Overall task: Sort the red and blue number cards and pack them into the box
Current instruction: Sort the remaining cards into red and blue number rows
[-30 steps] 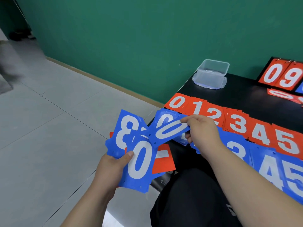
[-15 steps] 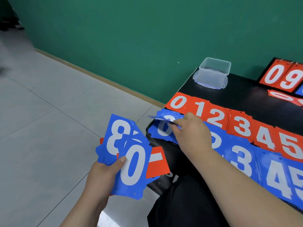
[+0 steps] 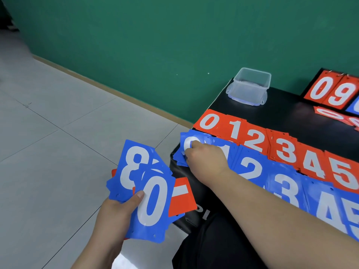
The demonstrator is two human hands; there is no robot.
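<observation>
My left hand (image 3: 114,212) grips a fan of cards off the table's left edge: a blue 0 card (image 3: 153,202) in front, a blue 8 card (image 3: 134,164) behind, and a red minus card (image 3: 181,197) sticking out to the right. My right hand (image 3: 206,158) lies on the blue 0 pile (image 3: 191,141) at the table's left corner, its bent fingers holding the top blue 0 card at the pile's left edge. A red row (image 3: 252,136) from 0 to 5 and a blue row (image 3: 287,189) run rightward. The clear plastic box (image 3: 250,86) stands at the back.
The cards lie on a black table (image 3: 291,109) against a green wall. A scoreboard showing red 0 and 9 (image 3: 332,92) stands at the back right, with loose red cards (image 3: 334,115) in front of it. Grey tiled floor lies to the left.
My right hand carried a blue 0 card from the fan in my left hand down onto the blue 0 pile. The left hand's fan stayed roughly where it was.
</observation>
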